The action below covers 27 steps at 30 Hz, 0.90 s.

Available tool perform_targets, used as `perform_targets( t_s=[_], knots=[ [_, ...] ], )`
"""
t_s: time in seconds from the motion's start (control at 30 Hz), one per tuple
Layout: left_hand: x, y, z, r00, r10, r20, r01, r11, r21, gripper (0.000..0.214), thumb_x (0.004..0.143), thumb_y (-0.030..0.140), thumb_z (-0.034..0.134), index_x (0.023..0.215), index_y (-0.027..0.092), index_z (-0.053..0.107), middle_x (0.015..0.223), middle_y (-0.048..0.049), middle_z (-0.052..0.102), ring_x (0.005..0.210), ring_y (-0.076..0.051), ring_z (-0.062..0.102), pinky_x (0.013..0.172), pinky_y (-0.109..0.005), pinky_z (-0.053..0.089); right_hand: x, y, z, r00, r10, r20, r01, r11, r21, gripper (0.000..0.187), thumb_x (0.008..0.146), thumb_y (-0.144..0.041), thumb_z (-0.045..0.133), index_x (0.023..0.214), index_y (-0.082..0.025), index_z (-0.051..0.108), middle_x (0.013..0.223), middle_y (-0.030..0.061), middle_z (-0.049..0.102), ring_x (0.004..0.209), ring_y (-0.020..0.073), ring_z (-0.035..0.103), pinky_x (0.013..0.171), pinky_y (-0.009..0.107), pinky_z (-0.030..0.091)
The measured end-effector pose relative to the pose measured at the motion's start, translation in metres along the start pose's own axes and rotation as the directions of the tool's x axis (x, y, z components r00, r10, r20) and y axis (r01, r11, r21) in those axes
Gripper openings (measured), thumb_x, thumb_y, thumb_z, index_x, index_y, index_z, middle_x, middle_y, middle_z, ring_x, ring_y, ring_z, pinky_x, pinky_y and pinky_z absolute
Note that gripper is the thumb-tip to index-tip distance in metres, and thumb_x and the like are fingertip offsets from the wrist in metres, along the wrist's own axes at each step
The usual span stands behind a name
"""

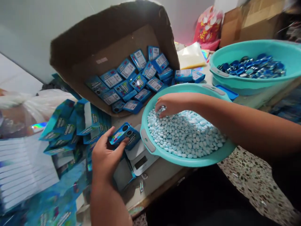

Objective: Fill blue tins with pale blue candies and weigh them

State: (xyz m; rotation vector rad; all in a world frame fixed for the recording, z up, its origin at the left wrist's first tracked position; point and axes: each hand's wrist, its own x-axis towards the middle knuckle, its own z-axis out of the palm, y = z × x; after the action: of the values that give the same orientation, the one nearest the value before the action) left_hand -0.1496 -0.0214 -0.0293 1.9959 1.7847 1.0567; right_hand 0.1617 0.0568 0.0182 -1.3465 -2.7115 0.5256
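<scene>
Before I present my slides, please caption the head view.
Left hand holds a small blue box while the right hand reaches into a turquoise basin of pale pieces.

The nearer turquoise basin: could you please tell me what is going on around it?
The person's right hand is in the nearer basin, at the small pale pieces; whether it holds any is hard to tell. The left hand holds a small blue box by a scale. Behind, similar boxes lie in an open cardboard carton, and another basin holds shiny blue items.
</scene>
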Motion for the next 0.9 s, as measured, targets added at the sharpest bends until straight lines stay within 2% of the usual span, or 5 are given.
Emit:
perform_targets(
  t_s=[0.1, 0.23, 0.4, 0.57, 0.9],
  knots=[
    [-0.003, 0.003, 0.000, 0.988, 0.147, -0.038, -0.147, 0.989, 0.019, 0.064, 0.080, 0.044, 0.075, 0.137, 0.022, 0.055, 0.127, -0.0092, 0.063, 0.117, -0.027, 0.062, 0.104, -0.043, 0.051, 0.001, 0.003, -0.004, 1.000, 0.025, -0.009, -0.025, 1.000, -0.001, 0.024, 0.084, -0.019, 0.072, 0.108, -0.019, 0.076, 0.106, 0.0046, 0.072, 0.090, 0.0203, 0.064, 0.076, 0.028, 0.045],
    [-0.005, 0.008, -0.012, 0.886, 0.406, -0.224, -0.343, 0.899, 0.273, 0.040, 0.087, 0.041, 0.069, 0.121, 0.020, 0.065, 0.116, -0.0094, 0.067, 0.113, -0.029, 0.063, 0.103, -0.048, 0.050, -0.001, 0.006, -0.008, 0.998, 0.068, 0.010, -0.068, 0.997, 0.023, 0.018, 0.080, -0.014, 0.073, 0.097, -0.019, 0.078, 0.091, 0.0029, 0.073, 0.078, 0.0177, 0.064, 0.070, 0.029, 0.044],
    [-0.009, 0.005, -0.019, 0.816, 0.370, -0.443, -0.238, 0.915, 0.327, 0.029, 0.091, 0.039, 0.060, 0.106, 0.016, 0.070, 0.099, -0.0082, 0.072, 0.098, -0.028, 0.067, 0.091, -0.047, 0.053, -0.005, 0.006, -0.010, 0.990, 0.127, -0.056, -0.120, 0.986, 0.116, 0.013, 0.077, -0.007, 0.070, 0.079, -0.018, 0.077, 0.073, 0.0010, 0.068, 0.068, 0.0154, 0.060, 0.071, 0.029, 0.044],
    [-0.013, 0.010, -0.024, 0.847, 0.329, -0.417, -0.191, 0.922, 0.338, 0.030, 0.096, 0.037, 0.052, 0.110, 0.017, 0.068, 0.105, -0.0079, 0.071, 0.104, -0.026, 0.065, 0.092, -0.047, 0.052, -0.005, 0.010, -0.010, 0.976, 0.148, -0.162, -0.117, 0.975, 0.188, 0.013, 0.075, -0.007, 0.069, 0.075, -0.019, 0.075, 0.070, -0.0020, 0.067, 0.068, 0.0134, 0.060, 0.074, 0.028, 0.045],
    [-0.019, 0.017, -0.035, 0.814, 0.267, -0.516, -0.130, 0.950, 0.285, 0.020, 0.097, 0.030, 0.053, 0.107, 0.023, 0.070, 0.103, -0.0056, 0.072, 0.100, -0.021, 0.065, 0.093, -0.040, 0.052, -0.006, 0.007, -0.007, 0.933, 0.136, -0.334, -0.084, 0.983, 0.165, 0.015, 0.084, -0.012, 0.063, 0.093, -0.016, 0.074, 0.088, 0.0052, 0.072, 0.077, 0.0134, 0.064, 0.074, 0.029, 0.049]
  ],
)
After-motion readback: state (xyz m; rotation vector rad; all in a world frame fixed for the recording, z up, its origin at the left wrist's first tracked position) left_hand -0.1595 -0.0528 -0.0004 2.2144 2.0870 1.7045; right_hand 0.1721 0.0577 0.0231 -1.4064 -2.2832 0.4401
